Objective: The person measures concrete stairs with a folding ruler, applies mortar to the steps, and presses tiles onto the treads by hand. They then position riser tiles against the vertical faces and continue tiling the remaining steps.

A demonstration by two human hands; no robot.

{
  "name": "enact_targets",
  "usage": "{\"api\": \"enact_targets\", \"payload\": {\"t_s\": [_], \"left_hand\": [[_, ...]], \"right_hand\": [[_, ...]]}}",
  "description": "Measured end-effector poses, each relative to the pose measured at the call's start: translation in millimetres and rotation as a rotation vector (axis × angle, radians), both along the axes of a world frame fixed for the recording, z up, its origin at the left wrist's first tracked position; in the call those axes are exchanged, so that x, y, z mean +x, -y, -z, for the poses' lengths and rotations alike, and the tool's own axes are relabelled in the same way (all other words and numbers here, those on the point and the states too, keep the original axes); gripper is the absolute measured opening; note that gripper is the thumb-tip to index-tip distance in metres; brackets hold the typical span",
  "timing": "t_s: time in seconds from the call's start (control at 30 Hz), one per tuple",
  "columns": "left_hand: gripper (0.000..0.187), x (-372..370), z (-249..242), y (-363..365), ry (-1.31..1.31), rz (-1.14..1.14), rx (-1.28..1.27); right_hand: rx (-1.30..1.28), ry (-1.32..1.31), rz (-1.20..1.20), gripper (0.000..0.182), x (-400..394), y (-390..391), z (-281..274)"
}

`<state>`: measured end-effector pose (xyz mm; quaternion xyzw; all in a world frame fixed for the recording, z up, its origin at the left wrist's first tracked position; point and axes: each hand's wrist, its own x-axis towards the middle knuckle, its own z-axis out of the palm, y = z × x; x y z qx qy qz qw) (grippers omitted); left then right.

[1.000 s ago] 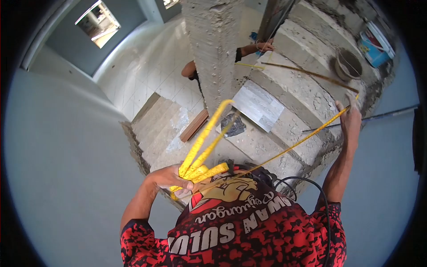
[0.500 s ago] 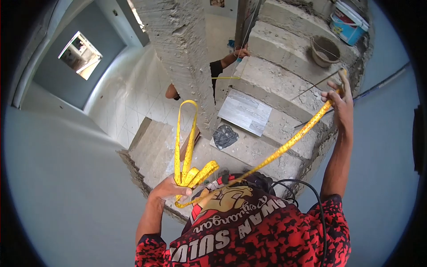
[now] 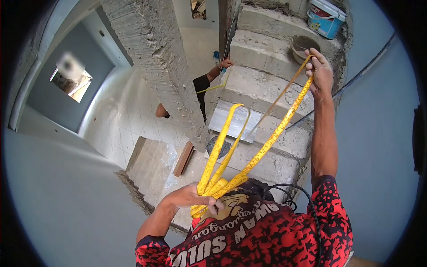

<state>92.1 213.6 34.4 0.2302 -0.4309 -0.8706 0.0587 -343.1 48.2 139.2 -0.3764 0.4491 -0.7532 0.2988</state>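
Note:
Gathered loops of a long yellow measuring tape [image 3: 278,128], speckled with worn marks, are gripped in my left hand [image 3: 189,197] in front of my chest. One tall loop stands up above that hand. My right hand [image 3: 321,73] is raised at the upper right, its fingers closed on the tape where it folds over. From there one stretch slants down to the bundle in my left hand. A darker, blurred stretch hangs toward a grey wood-look tile [image 3: 233,121] on the steps.
Concrete stairs [image 3: 262,82] rise ahead, bearing a mortar bowl [image 3: 297,55] and a blue paint bucket [image 3: 326,22]. A black plastic bag [image 3: 218,149] and a brown block [image 3: 183,159] lie lower down. Beyond the rough pillar [image 3: 151,58], another person's hand [image 3: 226,63] reaches the steps.
My right hand has moved left and slightly up, and its fingers have closed round the tape. The loops at my left hand are larger and more bunched. The view has shifted.

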Motion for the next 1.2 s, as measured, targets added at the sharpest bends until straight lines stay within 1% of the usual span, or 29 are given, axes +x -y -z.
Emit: {"api": "enact_targets", "payload": {"t_s": [0.03, 0.1, 0.13, 0.17, 0.23, 0.27, 0.33, 0.37, 0.43, 0.47, 0.5, 0.57, 0.6, 0.63, 0.7, 0.73, 0.8, 0.83, 0.9, 0.93, 0.97, 1.0, 1.03, 1.07, 1.1, 1.13, 1.17, 1.2], "left_hand": [[0.048, -4, -2, 2, 0.031, -0.003, 0.004], [0.050, -8, 7, 3, -0.010, 0.000, -0.003], [0.052, -12, 6, 2, -0.006, -0.040, 0.023], [0.053, -16, 6, 2, -0.002, -0.079, 0.054], [0.055, -18, 14, 4, 0.002, -0.052, 0.048], [0.056, -19, 20, 6, 0.008, -0.019, 0.033], [0.058, -22, 18, 7, 0.001, 0.007, 0.007], [0.058, -23, 19, 8, -0.003, -0.004, 0.004], [0.056, -23, 26, 7, -0.023, 0.009, 0.033], [0.056, -24, 26, 5, -0.029, -0.010, 0.030], [0.055, -25, 27, 3, -0.025, -0.020, -0.010], [0.054, -25, 34, -2, -0.028, -0.062, -0.055], [0.055, -25, 43, -4, -0.025, -0.081, -0.051], [0.056, -25, 47, -7, -0.024, -0.101, -0.047], [0.055, -21, 47, -9, -0.017, -0.126, -0.051], [0.051, -21, 49, -11, -0.021, -0.124, -0.064], [0.044, -21, 48, -13, -0.014, -0.156, -0.051], [0.044, -22, 44, -13, -0.015, -0.163, -0.045], [0.041, -27, 31, -11, 0.014, -0.288, -0.047], [0.041, -30, 25, -10, -0.003, -0.354, -0.070], [0.041, -33, 25, -8, -0.006, -0.350, -0.075], [0.045, -34, 28, -5, -0.011, -0.391, -0.072], [0.050, -36, 34, -1, -0.014, -0.437, -0.066], [0.049, -39, 35, 0, -0.056, -0.515, -0.080], [0.049, -43, 39, 1, -0.062, -0.531, -0.081], [0.044, -46, 43, 3, -0.082, -0.647, -0.115], [0.040, -48, 46, 6, -0.100, -0.763, -0.149], [0.038, -45, 46, 10, 0.035, -0.787, -0.180]], "right_hand": [[-0.007, 0.000, 0.002, 0.028, 5, -4, -12], [-0.047, -0.136, -0.175, 0.030, 11, -13, -35], [-0.069, -0.231, -0.208, 0.032, 16, -17, -45], [-0.068, -0.230, -0.201, 0.032, 23, -23, -56], [-0.049, -0.466, -0.307, 0.033, 47, -34, -82], [-0.048, -0.467, -0.310, 0.033, 57, -39, -92], [-0.067, -0.689, -0.373, 0.038, 76, -47, -108], [-0.073, -0.694, -0.384, 0.038, 84, -47, -113], [-0.223, -0.934, -0.355, 0.038, 101, -47, -123], [-0.235, -1.001, -0.340, 0.039, 113, -49, -128], [-0.248, -1.004, -0.360, 0.039, 121, -51, -132], [-0.299, -1.156, -0.383, 0.040, 139, -54, -140], [-0.231, -1.187, -0.369, 0.036, 147, -60, -145], [-0.248, -1.193, -0.395, 0.036, 153, -59, -149], [-0.605, -1.150, -0.613, 0.030, 164, -57, -155], [-0.657, -1.214, -0.614, 0.029, 170, -58, -158], [-0.670, -1.208, -0.669, 0.029, 191, -66, -163], [-0.668, -1.208, -0.695, 0.029, 205, -71, -164], [-1.002, -1.300, -0.549, 0.038, 244, -70, -163], [-1.020, -1.315, -0.554, 0.043, 257, -73, -161], [-1.042, -1.331, -0.559, 0.048, 266, -77, -158], [-0.943, -1.430, -0.495, 0.050, 273, -88, -154], [-0.939, -1.489, -0.354, 0.046, 277, -89, -145], [-0.910, -1.515, -0.353, 0.045, 277, -92, -141], [-0.884, -1.541, -0.356, 0.044, 276, -96, -138], [-0.901, -1.541, -0.372, 0.044, 275, -101, -133], [-0.808, -1.651, -0.397, 0.045, 272, -105, -128], [-0.710, -1.759, -0.418, 0.046, 271, -106, -124]]}}
